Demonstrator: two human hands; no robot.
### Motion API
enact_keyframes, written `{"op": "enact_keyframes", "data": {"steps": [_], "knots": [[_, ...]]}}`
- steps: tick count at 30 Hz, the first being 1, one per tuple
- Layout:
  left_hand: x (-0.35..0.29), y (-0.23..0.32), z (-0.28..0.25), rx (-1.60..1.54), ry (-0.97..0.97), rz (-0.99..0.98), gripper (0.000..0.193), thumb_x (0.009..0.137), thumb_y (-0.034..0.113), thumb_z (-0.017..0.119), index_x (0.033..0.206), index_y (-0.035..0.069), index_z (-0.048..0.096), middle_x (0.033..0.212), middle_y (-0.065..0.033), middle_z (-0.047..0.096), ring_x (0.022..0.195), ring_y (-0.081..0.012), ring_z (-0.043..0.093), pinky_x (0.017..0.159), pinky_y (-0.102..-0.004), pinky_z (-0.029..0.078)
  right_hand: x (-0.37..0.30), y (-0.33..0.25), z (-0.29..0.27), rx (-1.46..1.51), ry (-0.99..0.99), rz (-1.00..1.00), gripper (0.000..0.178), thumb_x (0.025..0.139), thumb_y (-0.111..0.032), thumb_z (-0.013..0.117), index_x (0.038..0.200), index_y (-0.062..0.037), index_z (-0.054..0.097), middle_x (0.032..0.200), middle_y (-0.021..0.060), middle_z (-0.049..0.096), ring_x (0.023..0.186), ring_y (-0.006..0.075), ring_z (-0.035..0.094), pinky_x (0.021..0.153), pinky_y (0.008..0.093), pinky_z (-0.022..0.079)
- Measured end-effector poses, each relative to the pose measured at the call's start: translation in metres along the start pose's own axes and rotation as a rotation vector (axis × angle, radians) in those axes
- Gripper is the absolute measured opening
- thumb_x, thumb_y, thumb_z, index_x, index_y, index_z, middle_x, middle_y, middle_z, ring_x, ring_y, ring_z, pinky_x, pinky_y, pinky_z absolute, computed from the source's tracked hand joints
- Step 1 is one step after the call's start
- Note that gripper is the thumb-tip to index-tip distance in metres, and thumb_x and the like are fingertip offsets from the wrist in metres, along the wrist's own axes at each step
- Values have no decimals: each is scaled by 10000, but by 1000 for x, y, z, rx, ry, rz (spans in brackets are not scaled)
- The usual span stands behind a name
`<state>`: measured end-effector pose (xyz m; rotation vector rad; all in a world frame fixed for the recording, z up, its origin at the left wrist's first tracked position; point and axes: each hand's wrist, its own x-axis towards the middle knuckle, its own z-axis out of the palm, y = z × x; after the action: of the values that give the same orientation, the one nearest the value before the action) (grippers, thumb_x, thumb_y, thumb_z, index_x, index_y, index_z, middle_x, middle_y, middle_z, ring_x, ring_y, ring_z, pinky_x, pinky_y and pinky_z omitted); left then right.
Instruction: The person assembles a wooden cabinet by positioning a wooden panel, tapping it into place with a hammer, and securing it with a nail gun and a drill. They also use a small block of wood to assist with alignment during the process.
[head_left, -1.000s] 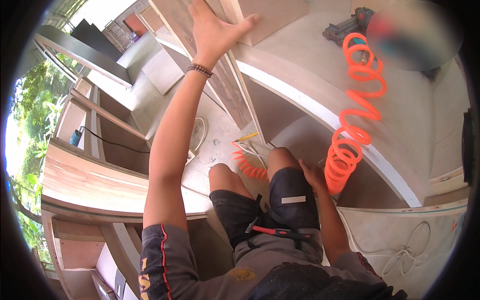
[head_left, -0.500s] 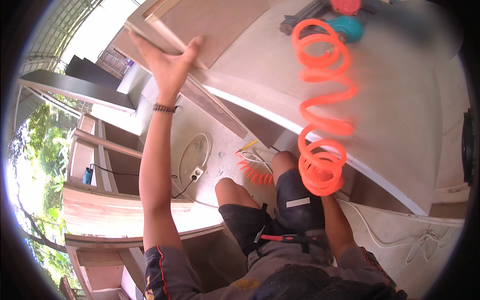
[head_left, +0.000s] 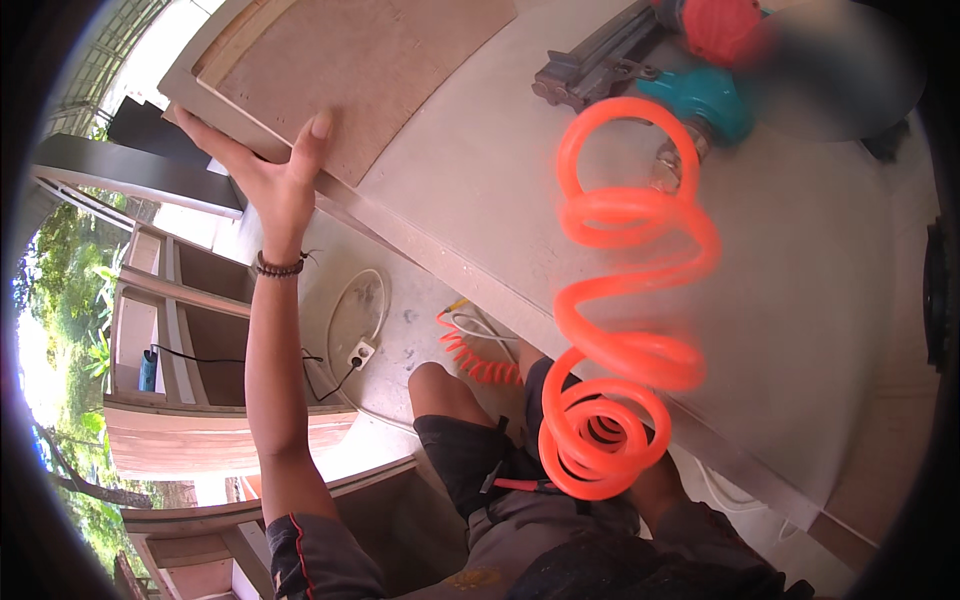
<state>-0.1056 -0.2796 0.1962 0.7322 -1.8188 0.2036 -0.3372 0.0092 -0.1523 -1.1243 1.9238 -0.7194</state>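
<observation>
The left hand (head_left: 275, 185) is spread against the wooden panel (head_left: 350, 80), best held steady; the hidden right hand cannot be judged.

Blown-out daylight glare at left

The person's left arm (head_left: 275, 370) stretches from near left toward far left, its elbow almost straight. The left hand (head_left: 268, 185) is spread, thumb (head_left: 311, 145) standing well apart from the fingers (head_left: 212, 140). At near right, the right forearm (head_left: 660, 492) is partly visible; the right hand is hidden.
</observation>
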Motion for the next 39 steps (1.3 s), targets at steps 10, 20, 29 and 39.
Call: {"op": "enact_keyframes", "data": {"steps": [10, 20, 29, 39], "knots": [[4, -1, -2, -41, 20, -22, 1478, 676, 587, 873, 1608, -26, -97, 1634, -282, 96, 1516, -400, 168, 1222, -562, 184, -8, -10, -15, -2, -61, 19, 578, 953, -506, 607, 1236, -3, 635, 1239, 267, 638, 1201, 429, 598, 1011, 489, 470], [-6, -7, -3, -90, 16, -18, 1513, 663, 601, 884, 1606, -33, -115, 1657, -286, 29, 1537, -386, 121, 1234, -529, 183, 10, -7, -7, -23, -48, -19, 541, 946, -464, 640, 1244, -12, 620, 1245, 262, 624, 1206, 425, 587, 1021, 487, 464], [6, -14, 2, -37, 61, 65, 1537, 619, 588, 887, 1598, -64, -102, 1663, -311, 24, 1554, -424, 86, 1258, -489, 139, 65, -15, 41, -49, 29, -104, 515, 939, -425, 670, 1251, -21, 606, 1251, 258, 613, 1210, 422, 578, 1030, 486, 459], [-7, -1, -17, -24, -76, -168, 1606, 570, 548, 901, 1586, -15, -207, 1614, -411, 91, 1493, -565, 203, 1222, -536, 286, -10, -47, 88, -94, -125, -731, 292, 879, -304, 761, 1035, -65, 701, 1026, 154, 662, 1024, 362, 623, 904, 485, 480]]}}
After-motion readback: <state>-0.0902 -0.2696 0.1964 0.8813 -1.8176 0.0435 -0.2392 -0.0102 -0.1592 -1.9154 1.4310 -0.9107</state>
